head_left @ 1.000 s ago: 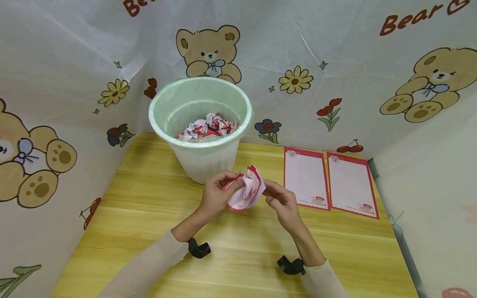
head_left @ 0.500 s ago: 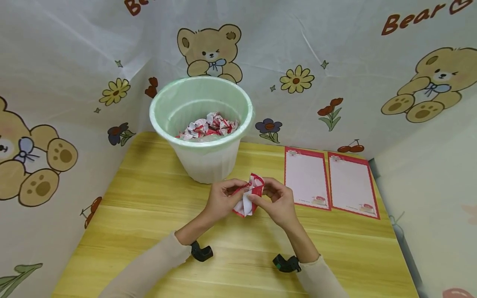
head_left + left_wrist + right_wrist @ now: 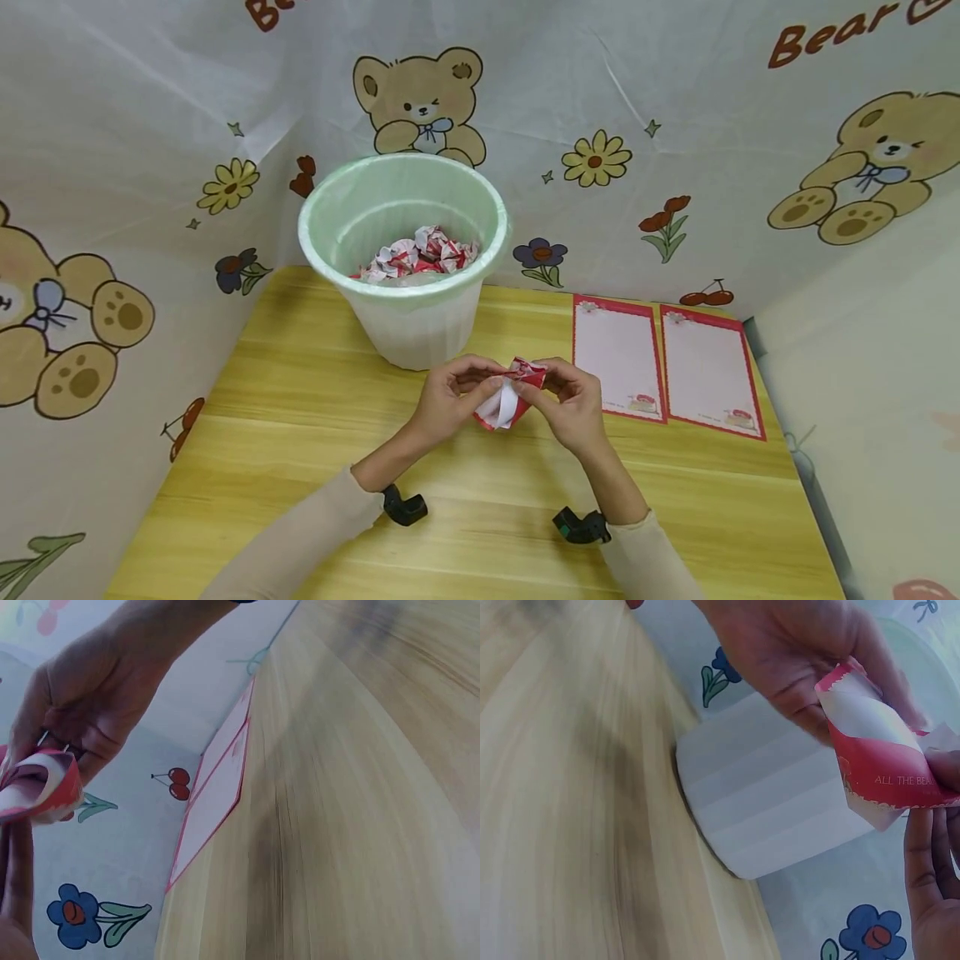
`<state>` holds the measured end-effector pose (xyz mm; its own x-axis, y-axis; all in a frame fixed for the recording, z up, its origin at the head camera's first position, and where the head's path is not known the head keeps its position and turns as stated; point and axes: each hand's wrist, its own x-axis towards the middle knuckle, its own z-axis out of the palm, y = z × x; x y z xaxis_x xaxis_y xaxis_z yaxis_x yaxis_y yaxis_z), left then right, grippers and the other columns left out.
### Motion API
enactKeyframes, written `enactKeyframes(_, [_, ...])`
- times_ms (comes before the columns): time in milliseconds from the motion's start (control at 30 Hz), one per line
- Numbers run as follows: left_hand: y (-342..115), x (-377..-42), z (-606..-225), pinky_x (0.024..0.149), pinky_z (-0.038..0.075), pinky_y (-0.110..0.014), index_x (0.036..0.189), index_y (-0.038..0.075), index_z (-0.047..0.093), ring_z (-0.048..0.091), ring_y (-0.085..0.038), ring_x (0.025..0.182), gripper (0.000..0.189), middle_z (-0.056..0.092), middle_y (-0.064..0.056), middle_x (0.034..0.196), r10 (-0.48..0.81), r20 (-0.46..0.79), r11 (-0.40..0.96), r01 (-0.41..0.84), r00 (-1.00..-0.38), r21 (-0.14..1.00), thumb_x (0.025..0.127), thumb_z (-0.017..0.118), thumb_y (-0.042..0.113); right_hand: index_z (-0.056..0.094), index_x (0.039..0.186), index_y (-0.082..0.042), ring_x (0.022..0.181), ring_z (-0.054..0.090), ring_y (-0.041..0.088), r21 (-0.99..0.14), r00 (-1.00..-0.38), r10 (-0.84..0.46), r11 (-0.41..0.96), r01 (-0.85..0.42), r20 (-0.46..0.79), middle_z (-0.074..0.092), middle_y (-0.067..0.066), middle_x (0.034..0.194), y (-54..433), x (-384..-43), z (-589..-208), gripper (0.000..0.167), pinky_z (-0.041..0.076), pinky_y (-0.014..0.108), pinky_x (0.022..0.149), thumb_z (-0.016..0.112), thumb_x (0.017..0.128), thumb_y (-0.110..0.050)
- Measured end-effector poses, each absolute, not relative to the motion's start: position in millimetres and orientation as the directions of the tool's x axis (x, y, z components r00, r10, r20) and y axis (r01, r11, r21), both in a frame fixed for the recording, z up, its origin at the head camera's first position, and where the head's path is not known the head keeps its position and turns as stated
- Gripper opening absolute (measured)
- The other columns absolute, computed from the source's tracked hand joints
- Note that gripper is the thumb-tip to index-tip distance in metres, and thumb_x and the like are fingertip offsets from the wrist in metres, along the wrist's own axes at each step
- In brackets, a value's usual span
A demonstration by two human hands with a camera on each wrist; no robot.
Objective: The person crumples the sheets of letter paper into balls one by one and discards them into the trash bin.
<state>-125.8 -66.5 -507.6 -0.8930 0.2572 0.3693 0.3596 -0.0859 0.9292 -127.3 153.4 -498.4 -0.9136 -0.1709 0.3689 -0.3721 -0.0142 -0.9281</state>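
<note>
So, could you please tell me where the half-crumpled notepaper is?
In the head view, the half-crumpled notepaper is held by the left hand and right hand, below and right of the pale green bin, left of two flat notepaper sheets.

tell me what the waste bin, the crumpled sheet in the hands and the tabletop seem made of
Waste bin: probably plastic, smooth with a soft sheen and shallow ribs.
Crumpled sheet: apparently paper, matte, with sharp creases and thin edges.
Tabletop: wood-grained, satin sheen; real wood or laminate, hard to tell.
</note>
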Motion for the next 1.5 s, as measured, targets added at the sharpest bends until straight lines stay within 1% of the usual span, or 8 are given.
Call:
enactKeyframes(167, [-73.9,-128.2,-507.9,0.109,0.058,-0.042,0.141,0.014,0.067,0.065,-0.020,0.131,0.053,0.069,-0.008,0.141,0.324,0.325,0.029,0.353,-0.888,0.935,0.092,0.086,0.012,0.073,0.103,0.011,0.091,0.079,0.012,-0.930,-0.920,-0.141,-0.026,-0.366,0.366,0.081,-0.012,0.102,158.7,-128.4,-496.4,0.016,0.066,0.024,0.084,0.082,0.089,0.007])
enactKeyframes(267, [-73.7,-128.0,-507.8,0.102,0.060,-0.039,0.148,0.023,0.063,0.066,-0.020,0.124,0.064,0.067,-0.002,0.145,0.408,0.240,0.066,0.291,-0.881,0.955,0.090,0.089,0.021,0.072,0.102,0.012,0.091,0.079,0.013,-0.930,-0.919,-0.142,-0.049,-0.364,0.367,0.081,-0.010,0.100,158.8,-129.3,-495.0,0.017,0.066,0.025,0.084,0.082,0.090,0.005])
enactKeyframes(400, [-70.6,-127.3,-507.9,0.080,0.059,-0.025,0.147,0.022,0.064,0.065,-0.017,0.103,0.058,0.071,-0.006,0.135,0.466,0.176,0.021,0.209,-0.867,0.978,0.093,0.086,0.022,0.072,0.102,0.013,0.083,0.077,0.009,-0.936,-0.926,-0.138,-0.087,-0.342,0.351,0.081,-0.008,0.096,156.4,-129.6,-493.8,0.016,0.066,0.022,0.075,0.081,0.091,0.006])
enactKeyframes(533, [-69.6,-126.8,-508.4,0.076,0.059,-0.023,0.140,0.013,0.066,0.066,-0.014,0.098,0.048,0.071,-0.014,0.126,0.465,0.190,-0.053,0.186,-0.865,0.981,0.095,0.082,0.013,0.070,0.102,0.015,0.074,0.072,0.005,-0.945,-0.936,-0.141,-0.111,-0.308,0.322,0.080,-0.008,0.091,155.0,-128.3,-493.5,0.014,0.063,0.020,0.066,0.078,0.091,0.012])
enactKeyframes(767, [-68.0,-123.6,-507.7,0.071,0.060,-0.021,0.115,0.002,0.071,0.068,-0.007,0.084,0.020,0.073,-0.017,0.102,0.396,0.216,-0.057,0.210,-0.893,0.976,0.097,0.078,0.007,0.067,0.102,0.013,0.075,0.075,0.007,-0.956,-0.944,-0.158,-0.097,-0.276,0.289,0.080,-0.006,0.090,156.1,-126.7,-492.1,0.012,0.065,0.022,0.067,0.075,0.094,0.010])
enactKeyframes(1067, [-68.5,-124.2,-504.3,0.069,0.059,-0.021,0.111,0.005,0.072,0.066,-0.006,0.080,0.015,0.074,-0.012,0.095,0.446,0.193,-0.010,0.211,-0.874,0.977,0.098,0.077,0.008,0.067,0.092,0.004,0.078,0.072,0.007,-0.946,-0.924,-0.206,-0.024,-0.324,0.322,0.075,-0.007,0.089,158.0,-126.6,-491.6,0.011,0.063,0.021,0.072,0.075,0.092,0.011])
enactKeyframes(1333, [-79.0,-125.2,-497.6,0.065,0.052,-0.019,0.109,0.010,0.073,0.060,-0.006,0.079,0.015,0.071,-0.004,0.093,0.490,0.194,0.089,0.271,-0.850,0.959,0.096,0.081,0.011,0.070,0.115,0.007,0.090,0.072,0.009,-0.972,-0.929,-0.286,-0.041,-0.232,0.234,0.077,-0.003,0.108,166.2,-129.9,-488.1,0.021,0.066,0.023,0.077,0.077,0.095,0.005])
enactKeyframes(1500, [-82.3,-125.5,-499.5,0.062,0.049,-0.019,0.104,0.012,0.073,0.058,-0.006,0.075,0.013,0.071,-0.003,0.088,0.530,0.208,0.107,0.308,-0.822,0.945,0.096,0.082,0.013,0.072,0.110,0.002,0.092,0.071,0.010,-0.958,-0.897,-0.356,0.017,-0.286,0.262,0.074,0.007,0.104,167.3,-128.5,-486.8,0.014,0.065,0.022,0.081,0.075,0.096,0.004])
